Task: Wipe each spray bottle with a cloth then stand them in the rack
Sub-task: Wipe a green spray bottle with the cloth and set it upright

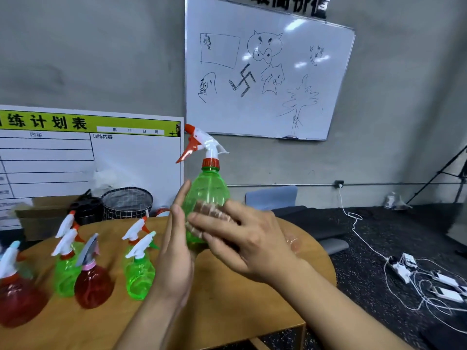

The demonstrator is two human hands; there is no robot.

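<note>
Above the table: a green spray bottle point(206, 198) is held upright in the air over the round wooden table point(227, 306), its white-and-orange trigger head pointing left.
Left hand: the left hand point(174, 253) stands edge-on against the bottle's left side, fingers straight and close together, the fingertips reaching up to the bottle's shoulder; it supports the bottle with a flat palm rather than a curled grip.
Right hand: the right hand point(242, 238) lies across the front of the bottle's lower body, fingers spread and slightly bent, pressing a brownish cloth point(209, 210) onto the plastic.
Cloth: only a ribbed strip of it shows between the right fingers and the bottle; the rest is hidden under the hand.
Bottles on the table: to the left stand several more, blurred — a red spray bottle point(93, 286) with a pink collar, a second red bottle point(17, 296) at the frame's left edge, a green bottle point(139, 274) nearest the left hand, and another green bottle point(66, 269) behind the red one; further trigger heads rise behind them.
Rack: I cannot tell which item, if any, is the rack.
Behind the table: a dark mesh basket point(127, 202) stands beside a cardboard box point(38, 213), and a printed chart board point(88, 152) leans against the wall.
Wall: a whiteboard point(265, 72) covered in marker doodles hangs at the upper right.
Floor, right: a power strip point(404, 267) and tangled white cables lie on dark flooring.
</note>
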